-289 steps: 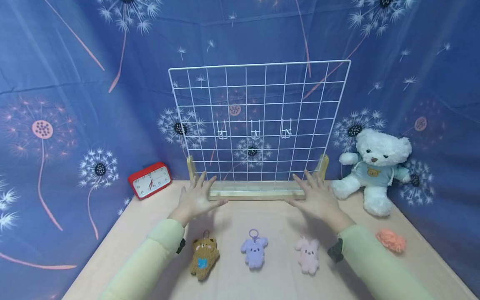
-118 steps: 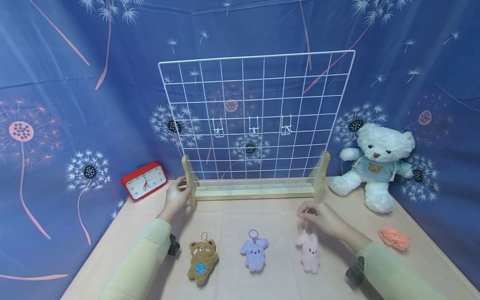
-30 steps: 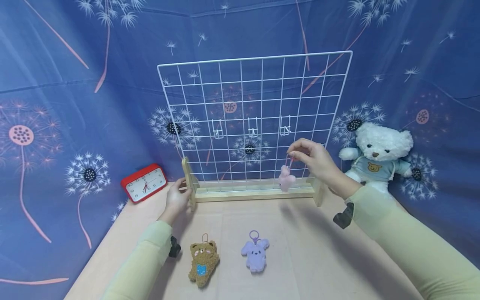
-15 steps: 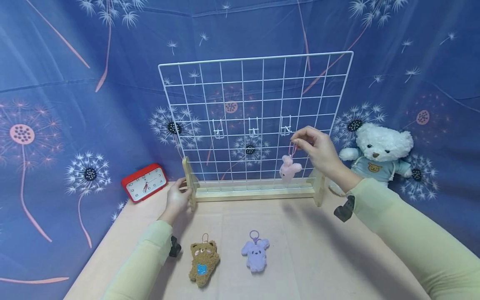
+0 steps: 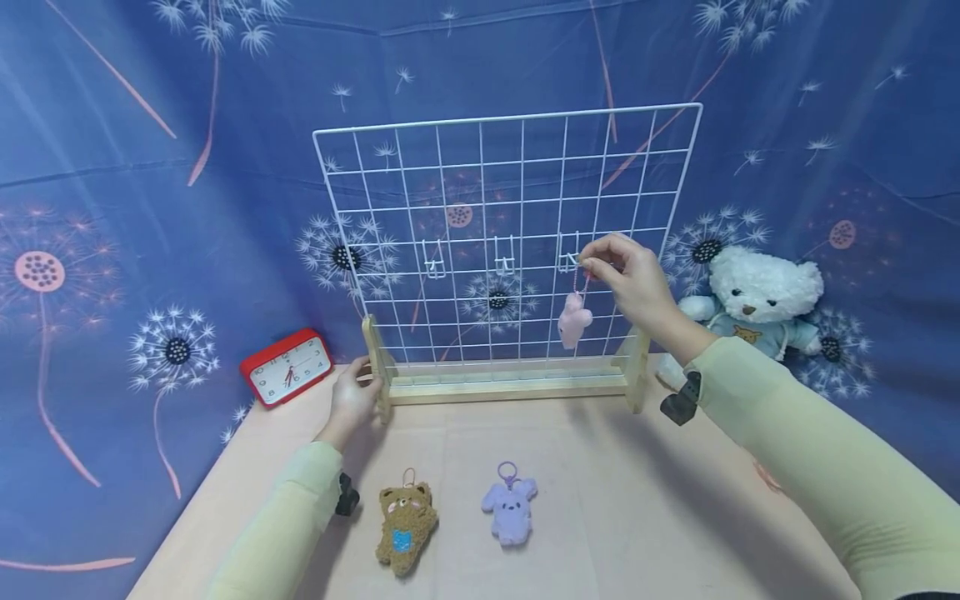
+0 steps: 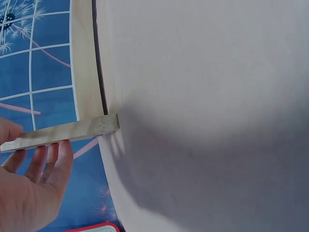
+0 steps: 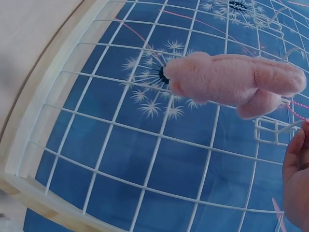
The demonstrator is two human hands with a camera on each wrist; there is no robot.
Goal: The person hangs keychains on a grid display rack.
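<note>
My right hand (image 5: 630, 279) pinches the pink bead chain of a pink plush keychain (image 5: 573, 321). The plush dangles in front of the white wire grid (image 5: 522, 200), its loop right beside the rightmost white hook (image 5: 567, 262). In the right wrist view the plush (image 7: 217, 79) appears sideways, with the fingertips (image 7: 295, 150) at its chain. My left hand (image 5: 354, 400) grips the left upright of the wooden stand (image 5: 377, 358), thumb on one face and fingers on the other, as the left wrist view shows at the upright (image 6: 63, 134). Two more white hooks hang left, at the middle hook (image 5: 505, 265) and left hook (image 5: 434, 267).
A brown bear keychain (image 5: 406, 527) and a purple plush keychain (image 5: 511, 510) lie on the table near me. A red clock (image 5: 288, 367) stands at the left. At the right sits a white teddy bear (image 5: 765, 292), partly behind my right arm; orange yarn (image 5: 767, 477) peeks from under the sleeve.
My right hand took the pink plush by its loop off the table and raised it to the right hook. My left hand moved from the grid's front to the stand's left upright and stays there.
</note>
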